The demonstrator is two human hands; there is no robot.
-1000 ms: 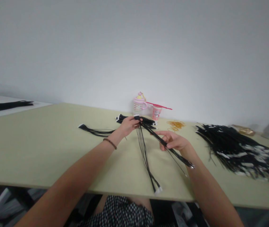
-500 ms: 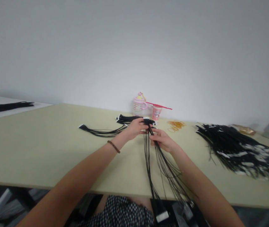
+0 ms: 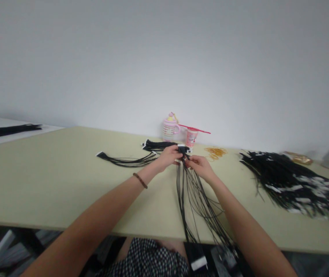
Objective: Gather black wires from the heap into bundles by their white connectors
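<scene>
Near the middle of the table, my left hand (image 3: 170, 156) grips the white-tipped top end of a bundle of black wires (image 3: 181, 184). Close on its right, the fingers of my right hand (image 3: 197, 165) pinch some strands of the same bundle just below that end. From my hands the wires hang toward me, fan out and run over the table's front edge, where a white label (image 3: 198, 263) shows on their lower part. Another black wire bundle (image 3: 121, 161) lies flat to the left, and a thicker black stack (image 3: 157, 145) lies behind my left hand.
A pink lidded mug (image 3: 169, 129) and a pink cup (image 3: 191, 136) with a red stick (image 3: 200, 130) across it stand by the wall. Yellow rubber bands (image 3: 216, 152) lie right of them. A big heap of black wires (image 3: 286, 177) covers the right side of the table (image 3: 51, 184).
My right hand has moved slightly up and its fingers have closed in on the wires near my left hand. The hanging strands have spread and shifted a little.
</scene>
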